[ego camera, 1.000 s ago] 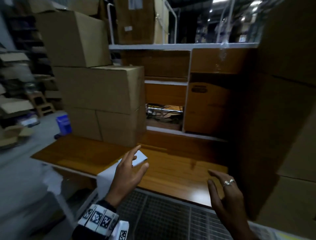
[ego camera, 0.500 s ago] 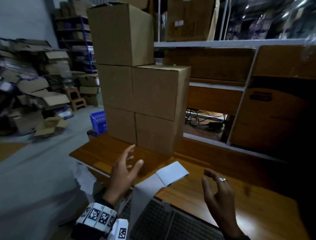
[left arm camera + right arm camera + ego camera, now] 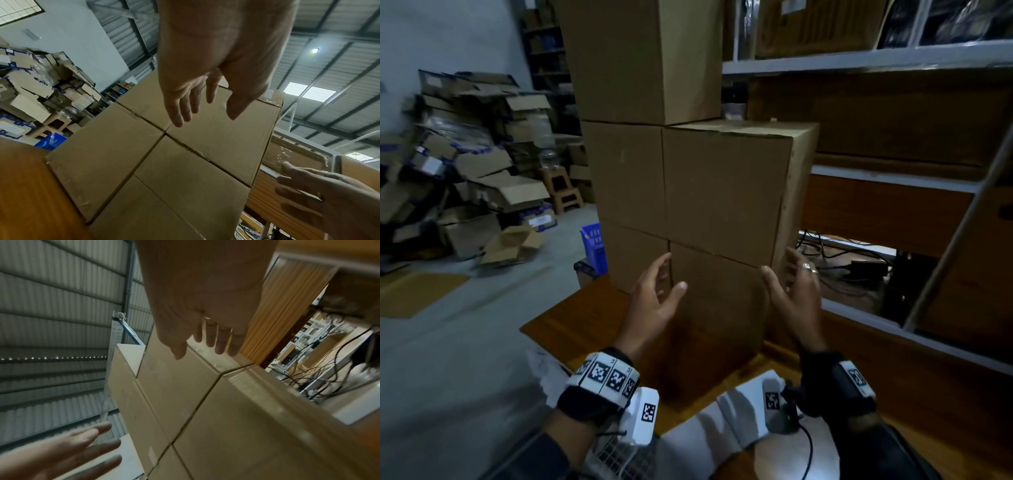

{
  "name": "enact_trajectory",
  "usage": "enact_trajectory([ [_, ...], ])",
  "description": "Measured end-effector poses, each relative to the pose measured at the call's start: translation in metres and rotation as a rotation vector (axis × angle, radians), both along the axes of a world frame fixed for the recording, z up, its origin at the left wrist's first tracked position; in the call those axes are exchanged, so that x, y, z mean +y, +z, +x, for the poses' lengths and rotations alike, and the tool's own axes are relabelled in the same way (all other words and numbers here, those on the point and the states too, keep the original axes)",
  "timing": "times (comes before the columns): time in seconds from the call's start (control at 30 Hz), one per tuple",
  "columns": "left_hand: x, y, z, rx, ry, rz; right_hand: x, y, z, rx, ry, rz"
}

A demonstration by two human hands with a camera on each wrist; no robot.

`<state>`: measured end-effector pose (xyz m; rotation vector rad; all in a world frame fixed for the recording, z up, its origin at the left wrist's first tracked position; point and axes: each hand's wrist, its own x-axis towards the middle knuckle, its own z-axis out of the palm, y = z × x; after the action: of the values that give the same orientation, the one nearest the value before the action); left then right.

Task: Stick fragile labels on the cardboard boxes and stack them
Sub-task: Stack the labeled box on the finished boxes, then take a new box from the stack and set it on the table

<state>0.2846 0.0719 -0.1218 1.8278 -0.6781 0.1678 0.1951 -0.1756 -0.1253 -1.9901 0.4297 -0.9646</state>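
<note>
A stack of plain cardboard boxes stands on the wooden table [image 3: 571, 325]. The lower right box [image 3: 717, 308] is nearest me, with another box [image 3: 726, 192] on top of it. My left hand [image 3: 659, 294] hovers open in front of the lower box's left edge, fingers straight, holding nothing. My right hand [image 3: 791, 284], with a ring, is open by the same box's right corner. In the left wrist view the left hand [image 3: 197, 107] is spread short of the boxes [image 3: 185, 162]. A white strip of label backing [image 3: 739, 404] lies on the table edge below my wrists.
Wooden shelving [image 3: 893, 178] with cables [image 3: 835, 253] fills the right side. A blue basket [image 3: 594, 246] sits on the floor to the left of the stack. Loose and flattened cartons [image 3: 469, 178] are piled at the far left on the grey floor.
The view swung left and closer to the box stack. Both hands rose from above the table edge to either side of the lower right box. The white strip now lies below my wrists.
</note>
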Motion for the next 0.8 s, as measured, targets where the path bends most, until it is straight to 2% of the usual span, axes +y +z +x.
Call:
enact_trajectory([
  [0.23, -0.022, 0.007, 0.053, 0.006, -0.012, -0.012, -0.025, 0.014, 0.058, -0.04, -0.005, 0.081],
  [0.47, -0.045, 0.009, 0.107, 0.05, -0.041, -0.019, -0.037, 0.002, 0.044, -0.096, -0.019, 0.037],
  [0.7, -0.064, 0.012, 0.132, 0.008, 0.045, -0.058, -0.034, 0.002, 0.033, -0.119, -0.082, 0.05],
  [0.8, -0.068, 0.012, 0.139, 0.031, -0.004, -0.052, -0.029, 0.006, 0.03, -0.092, -0.092, 0.065],
])
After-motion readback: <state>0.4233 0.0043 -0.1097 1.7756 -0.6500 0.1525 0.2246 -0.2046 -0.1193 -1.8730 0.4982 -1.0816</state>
